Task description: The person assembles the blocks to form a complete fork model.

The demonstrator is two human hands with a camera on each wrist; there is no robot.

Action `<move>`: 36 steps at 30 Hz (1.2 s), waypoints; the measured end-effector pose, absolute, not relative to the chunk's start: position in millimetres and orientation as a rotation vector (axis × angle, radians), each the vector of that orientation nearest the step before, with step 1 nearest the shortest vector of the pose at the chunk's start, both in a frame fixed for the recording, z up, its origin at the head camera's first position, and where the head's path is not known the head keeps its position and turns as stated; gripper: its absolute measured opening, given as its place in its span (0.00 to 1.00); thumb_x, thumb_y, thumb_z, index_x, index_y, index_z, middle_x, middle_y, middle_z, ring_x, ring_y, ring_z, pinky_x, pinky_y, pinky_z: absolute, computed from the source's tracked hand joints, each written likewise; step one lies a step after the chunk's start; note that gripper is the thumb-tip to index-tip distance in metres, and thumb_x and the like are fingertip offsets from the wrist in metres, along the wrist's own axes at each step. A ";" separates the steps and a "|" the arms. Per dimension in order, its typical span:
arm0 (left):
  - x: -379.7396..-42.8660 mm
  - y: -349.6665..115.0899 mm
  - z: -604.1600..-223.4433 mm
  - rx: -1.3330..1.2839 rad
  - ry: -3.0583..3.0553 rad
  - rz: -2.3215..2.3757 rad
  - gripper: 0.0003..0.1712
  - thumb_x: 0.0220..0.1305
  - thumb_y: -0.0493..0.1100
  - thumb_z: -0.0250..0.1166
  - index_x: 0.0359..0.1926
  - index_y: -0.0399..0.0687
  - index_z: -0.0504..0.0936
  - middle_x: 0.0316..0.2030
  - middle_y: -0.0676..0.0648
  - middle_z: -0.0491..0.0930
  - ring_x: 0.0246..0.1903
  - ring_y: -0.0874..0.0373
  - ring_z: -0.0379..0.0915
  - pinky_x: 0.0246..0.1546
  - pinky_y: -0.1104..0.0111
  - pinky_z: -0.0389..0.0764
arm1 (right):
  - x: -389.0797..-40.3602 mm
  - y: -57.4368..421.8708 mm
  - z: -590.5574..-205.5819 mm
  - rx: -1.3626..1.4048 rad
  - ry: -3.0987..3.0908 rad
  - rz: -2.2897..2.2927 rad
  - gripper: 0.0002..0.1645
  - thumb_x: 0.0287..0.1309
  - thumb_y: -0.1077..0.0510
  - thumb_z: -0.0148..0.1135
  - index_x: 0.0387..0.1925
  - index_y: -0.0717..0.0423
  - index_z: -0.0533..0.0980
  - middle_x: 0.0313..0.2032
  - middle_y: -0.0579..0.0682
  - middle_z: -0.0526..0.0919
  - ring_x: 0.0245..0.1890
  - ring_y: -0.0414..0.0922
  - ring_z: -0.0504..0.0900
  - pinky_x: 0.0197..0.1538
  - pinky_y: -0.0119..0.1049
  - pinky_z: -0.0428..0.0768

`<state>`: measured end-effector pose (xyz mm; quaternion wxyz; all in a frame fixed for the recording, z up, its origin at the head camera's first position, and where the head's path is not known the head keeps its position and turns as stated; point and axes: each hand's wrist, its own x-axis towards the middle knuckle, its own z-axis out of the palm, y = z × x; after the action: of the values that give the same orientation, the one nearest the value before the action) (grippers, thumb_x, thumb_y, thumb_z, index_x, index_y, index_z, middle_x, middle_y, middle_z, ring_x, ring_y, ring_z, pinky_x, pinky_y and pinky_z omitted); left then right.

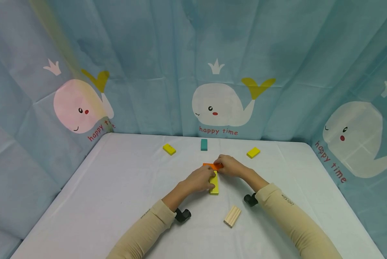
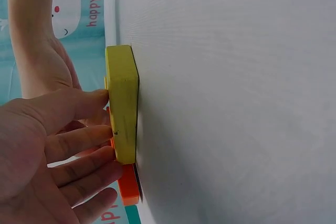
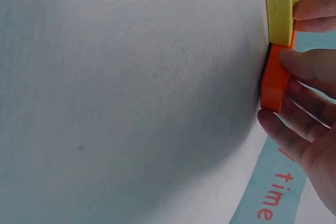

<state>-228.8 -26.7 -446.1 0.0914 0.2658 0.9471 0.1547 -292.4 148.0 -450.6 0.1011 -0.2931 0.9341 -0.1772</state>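
Observation:
A long yellow block (image 1: 214,190) lies on the white table, pointing away from me. My left hand (image 1: 198,179) leans over it from the left, thumb and fingertips touching its upper edge; the left wrist view shows these fingers spread and fairly straight beside the yellow block (image 2: 124,108). At its far end an orange block (image 1: 209,165) lies crosswise, forming a T shape with it. My right hand (image 1: 233,167) holds the orange block's right end (image 3: 274,82), thumb on the near side and fingers around the far side and end. Fingers partly cover both blocks.
Farther back lie a teal block (image 1: 204,145), one yellow block (image 1: 169,149) at left and another yellow block (image 1: 253,152) at right. A ridged wooden piece (image 1: 233,216) lies nearer me, between the forearms. A whale-print curtain (image 1: 167,104) hangs behind the white table (image 1: 115,187).

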 end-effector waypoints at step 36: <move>-234.7 -24.4 -447.6 0.700 2.820 0.471 0.35 0.60 0.52 0.70 0.63 0.38 0.74 0.66 0.44 0.70 0.66 0.51 0.65 0.67 0.59 0.68 | -288.3 146.3 -452.0 -0.882 2.792 -0.530 0.18 0.57 0.64 0.67 0.50 0.62 0.82 0.41 0.53 0.83 0.41 0.45 0.79 0.53 0.42 0.80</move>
<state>-234.7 -24.4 -447.6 0.0990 0.2368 0.9533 0.1592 -288.3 146.3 -452.0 0.0828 -0.2954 0.9351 -0.1774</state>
